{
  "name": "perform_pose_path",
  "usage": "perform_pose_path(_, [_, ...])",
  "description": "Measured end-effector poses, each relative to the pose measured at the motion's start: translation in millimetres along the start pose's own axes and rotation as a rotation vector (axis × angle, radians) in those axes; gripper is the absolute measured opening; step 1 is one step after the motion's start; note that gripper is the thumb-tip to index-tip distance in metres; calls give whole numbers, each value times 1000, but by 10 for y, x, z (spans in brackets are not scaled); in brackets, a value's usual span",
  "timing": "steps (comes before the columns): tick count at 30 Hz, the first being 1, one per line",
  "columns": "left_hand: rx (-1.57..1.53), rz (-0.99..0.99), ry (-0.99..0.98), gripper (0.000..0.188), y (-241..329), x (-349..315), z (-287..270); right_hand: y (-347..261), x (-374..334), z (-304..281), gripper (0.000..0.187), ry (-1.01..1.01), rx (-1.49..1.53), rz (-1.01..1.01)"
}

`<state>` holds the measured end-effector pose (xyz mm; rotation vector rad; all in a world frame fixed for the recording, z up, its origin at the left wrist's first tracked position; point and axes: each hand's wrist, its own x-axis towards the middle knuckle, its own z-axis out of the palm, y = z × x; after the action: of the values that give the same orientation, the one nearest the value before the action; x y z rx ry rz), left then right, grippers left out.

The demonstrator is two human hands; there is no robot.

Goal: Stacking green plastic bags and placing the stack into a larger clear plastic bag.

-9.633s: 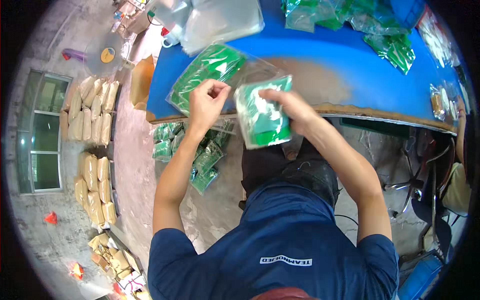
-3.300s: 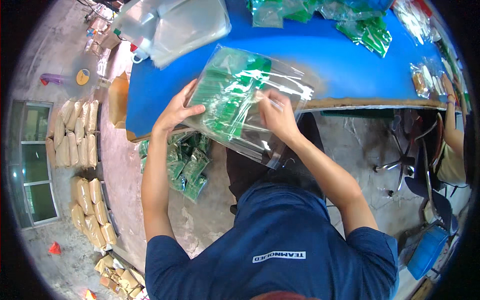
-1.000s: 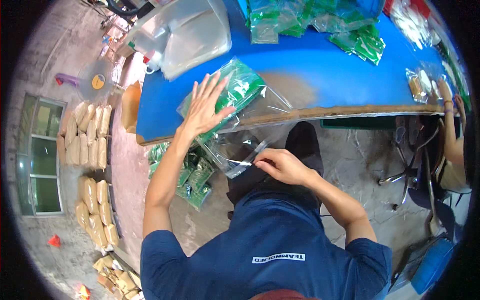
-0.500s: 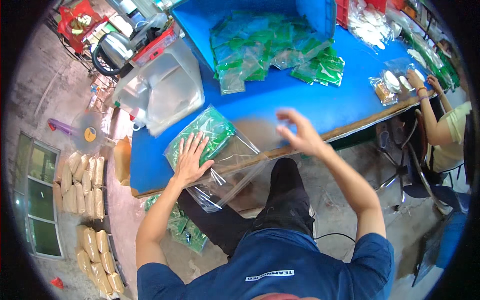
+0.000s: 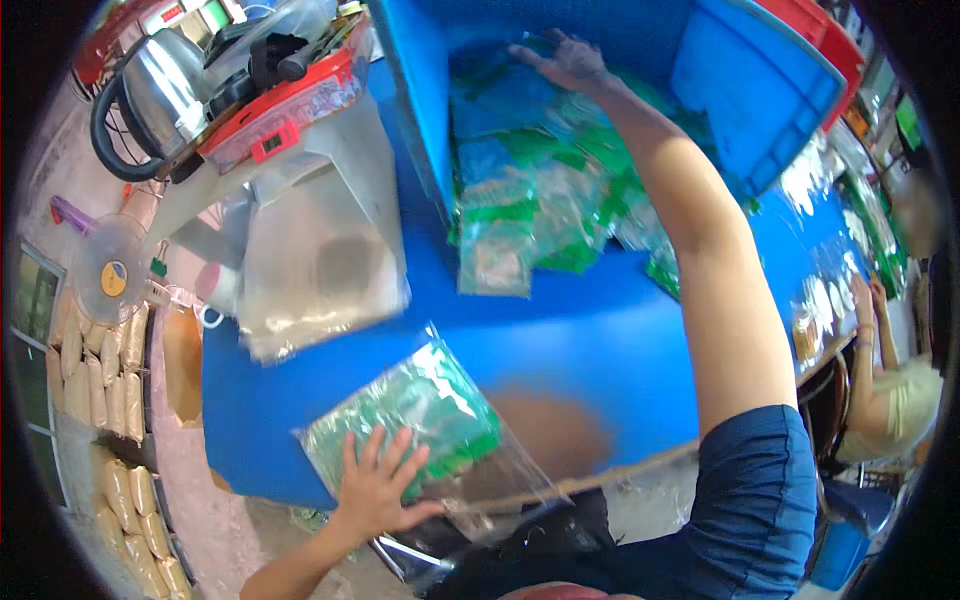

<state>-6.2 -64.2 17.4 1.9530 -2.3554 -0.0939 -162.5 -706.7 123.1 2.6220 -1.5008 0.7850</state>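
My left hand (image 5: pixel 378 487) lies spread on a large clear plastic bag (image 5: pixel 500 490) holding flat green packets (image 5: pixel 420 415), at the near edge of the blue table. The bag's loose end hangs over that edge. Far forward, my right hand (image 5: pixel 568 62) reaches into a blue crate (image 5: pixel 765 85) lying on its side; its fingers are apart and nothing shows in them. Below that hand, many green-and-clear packets (image 5: pixel 570 190) fill the crate and spill out of its mouth onto the table.
Left of the crate lies a stack of clear plastic bags (image 5: pixel 320 260), beside a red-lidded box (image 5: pixel 280 125) and a steel kettle (image 5: pixel 165 95). A white mug (image 5: pixel 218 290) stands at the table's left side. At the right, another person (image 5: pixel 890 400) handles small white items.
My right hand has moved from above the near table edge far forward into the crate. My left hand stays on the bag. The view has shifted forward.
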Motion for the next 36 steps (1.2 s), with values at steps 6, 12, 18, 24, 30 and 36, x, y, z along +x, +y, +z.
perform_pose_path(6, [5,0,-49,90,-61,-178,49,290,321,698,64,-201,719,145])
perform_pose_path(12, [91,-9,29,91,-83,-127,74,-160,-36,95,90,-411,122,195])
perform_pose_path(18, [64,-6,20,79,-109,3,-7,-83,-925,176,109,-26,-33,70])
perform_pose_path(24, [111,-97,48,83,-336,-211,-111,-275,-2003,67,102,207,101,20])
perform_pose_path(30, [167,-195,28,77,-785,-305,-298,-476,-2392,-216,111,-107,-187,74])
perform_pose_path(36, [113,-205,431,64,-154,-191,-568,-139,-3178,-89,113,-15,-48,242])
